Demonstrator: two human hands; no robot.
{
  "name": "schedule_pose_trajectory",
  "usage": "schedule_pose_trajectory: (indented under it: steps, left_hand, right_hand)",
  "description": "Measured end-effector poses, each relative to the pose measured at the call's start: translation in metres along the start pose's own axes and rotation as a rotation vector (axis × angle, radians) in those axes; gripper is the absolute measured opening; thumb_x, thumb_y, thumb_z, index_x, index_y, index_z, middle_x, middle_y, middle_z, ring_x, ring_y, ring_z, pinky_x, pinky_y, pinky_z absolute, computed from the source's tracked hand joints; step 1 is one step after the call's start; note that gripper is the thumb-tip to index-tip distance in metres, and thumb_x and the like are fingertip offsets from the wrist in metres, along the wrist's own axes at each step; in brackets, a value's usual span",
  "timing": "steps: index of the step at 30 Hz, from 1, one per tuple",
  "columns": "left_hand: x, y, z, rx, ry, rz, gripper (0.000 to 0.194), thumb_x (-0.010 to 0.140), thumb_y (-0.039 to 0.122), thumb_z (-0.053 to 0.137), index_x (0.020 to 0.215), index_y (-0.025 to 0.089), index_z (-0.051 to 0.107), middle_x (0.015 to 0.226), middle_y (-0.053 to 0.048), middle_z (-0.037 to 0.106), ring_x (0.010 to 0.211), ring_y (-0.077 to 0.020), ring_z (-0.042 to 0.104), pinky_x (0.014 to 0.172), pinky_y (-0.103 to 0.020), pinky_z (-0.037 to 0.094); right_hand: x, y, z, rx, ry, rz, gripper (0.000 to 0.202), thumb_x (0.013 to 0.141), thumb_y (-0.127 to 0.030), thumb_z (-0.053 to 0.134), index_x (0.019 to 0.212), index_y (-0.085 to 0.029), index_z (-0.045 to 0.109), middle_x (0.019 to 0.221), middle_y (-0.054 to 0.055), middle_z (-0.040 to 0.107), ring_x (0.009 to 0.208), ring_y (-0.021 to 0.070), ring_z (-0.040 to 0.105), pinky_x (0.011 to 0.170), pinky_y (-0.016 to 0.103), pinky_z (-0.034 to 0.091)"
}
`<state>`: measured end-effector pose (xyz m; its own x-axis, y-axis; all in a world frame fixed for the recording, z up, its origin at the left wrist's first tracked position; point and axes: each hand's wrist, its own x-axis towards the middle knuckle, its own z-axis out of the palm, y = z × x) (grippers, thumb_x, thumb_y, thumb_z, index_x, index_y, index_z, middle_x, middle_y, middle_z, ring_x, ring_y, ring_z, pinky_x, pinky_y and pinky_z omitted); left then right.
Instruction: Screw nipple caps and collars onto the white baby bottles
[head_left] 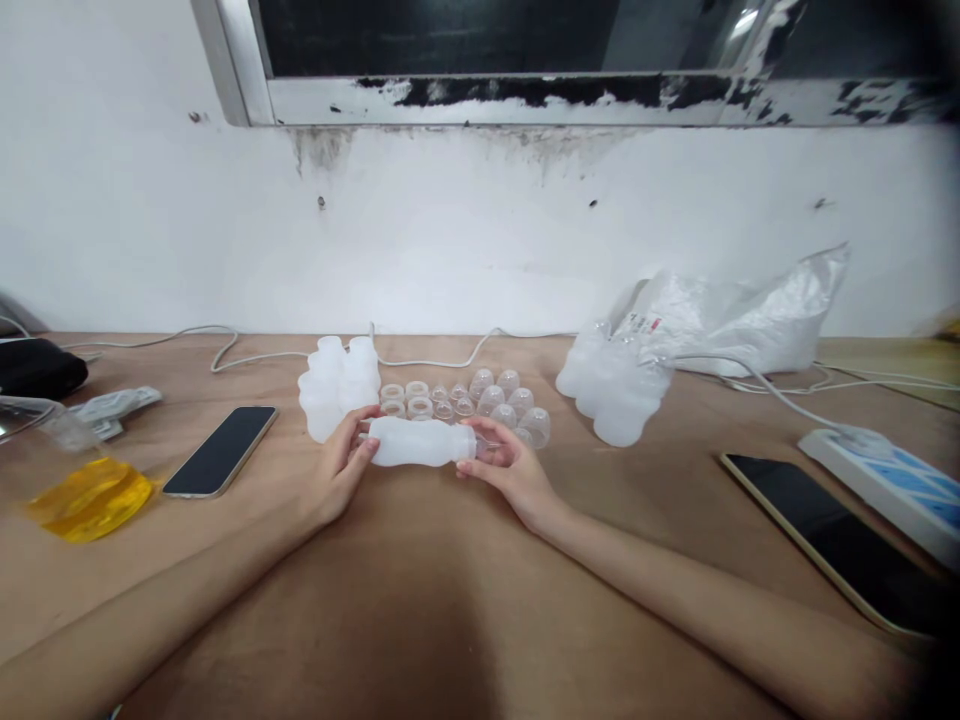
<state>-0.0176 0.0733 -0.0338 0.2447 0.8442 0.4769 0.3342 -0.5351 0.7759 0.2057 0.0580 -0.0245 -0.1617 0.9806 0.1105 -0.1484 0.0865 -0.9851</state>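
Note:
A translucent white plastic bottle [420, 442] lies sideways just above the wooden table [420, 600], held between both hands. My left hand [341, 470] grips its base end. My right hand [510, 468] holds the neck end, where a clear cap sits. Behind the bottle stand a cluster of upright white bottles [337, 388], a row of clear rings [409, 400] and several clear dome caps [506, 398].
A pack of white bottles [615, 390] lies at the mouth of a clear plastic bag [750, 310]. A dark phone [221, 450] and a yellow-filled bag [90, 497] lie left. A second phone [832, 540] and a power strip [885, 475] lie right. Cables run along the wall.

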Motion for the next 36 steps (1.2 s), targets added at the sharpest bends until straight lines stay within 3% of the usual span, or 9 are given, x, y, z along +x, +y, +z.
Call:
schedule_pose_trajectory:
  steps: [3,13,17,22,29,36]
  left_hand:
    - [0.001,-0.0016,-0.0014,0.024,-0.017,-0.032,0.035,0.083,0.037,0.041,0.11,0.015,0.046,0.104,-0.009,0.055,0.099,-0.0226,0.05,0.083,-0.036,0.042]
    - [-0.0013,-0.0027,-0.0006,-0.097,-0.068,0.241,0.044,0.078,0.018,0.053,0.121,0.022,0.04,0.13,-0.01,0.038,0.121,-0.0224,0.034,0.098,-0.038,0.034]
    - [-0.0013,-0.0029,0.0002,-0.141,-0.039,0.176,0.052,0.079,0.023,0.052,0.126,0.021,0.03,0.132,-0.012,0.035,0.117,-0.0241,0.04,0.094,-0.039,0.038]
    - [-0.0011,-0.0026,-0.0019,0.012,0.009,0.056,0.037,0.081,0.031,0.047,0.115,0.017,0.044,0.1,-0.009,0.056,0.089,-0.0194,0.055,0.074,-0.033,0.048]
    - [-0.0007,-0.0014,-0.0018,-0.032,-0.049,0.225,0.044,0.078,0.02,0.053,0.12,0.022,0.041,0.125,-0.01,0.041,0.116,-0.022,0.039,0.091,-0.036,0.042]
    - [-0.0017,-0.0016,-0.0008,-0.09,-0.055,0.227,0.05,0.075,0.02,0.057,0.121,0.025,0.039,0.132,-0.01,0.033,0.121,-0.024,0.034,0.095,-0.042,0.038]
  right_hand:
    - [0.0007,0.0003,-0.0013,-0.01,0.006,0.005,0.043,0.056,-0.023,0.071,0.095,-0.025,0.053,0.092,0.0,0.059,0.063,0.0105,0.058,0.073,0.031,0.048]
    - [0.0043,0.0039,-0.0052,-0.011,0.012,-0.004,0.042,0.056,-0.025,0.072,0.095,-0.025,0.054,0.096,0.001,0.058,0.065,0.011,0.058,0.071,0.03,0.048]
    - [0.0018,0.0021,-0.0019,0.0,0.021,-0.015,0.044,0.055,-0.023,0.072,0.095,-0.025,0.053,0.099,0.0,0.057,0.067,0.0109,0.059,0.072,0.03,0.048]
    - [0.0003,0.0009,-0.0008,0.001,0.013,-0.014,0.045,0.054,-0.023,0.072,0.094,-0.025,0.052,0.104,0.001,0.056,0.077,0.0136,0.059,0.075,0.03,0.048]
    - [0.0022,0.0016,-0.0035,-0.021,0.037,-0.012,0.044,0.054,-0.024,0.072,0.095,-0.026,0.054,0.105,0.001,0.055,0.076,0.0134,0.06,0.077,0.031,0.047]
    - [0.0021,0.0008,-0.0028,-0.03,0.019,-0.023,0.044,0.055,-0.025,0.071,0.095,-0.025,0.053,0.1,0.001,0.056,0.07,0.0122,0.058,0.07,0.03,0.048]
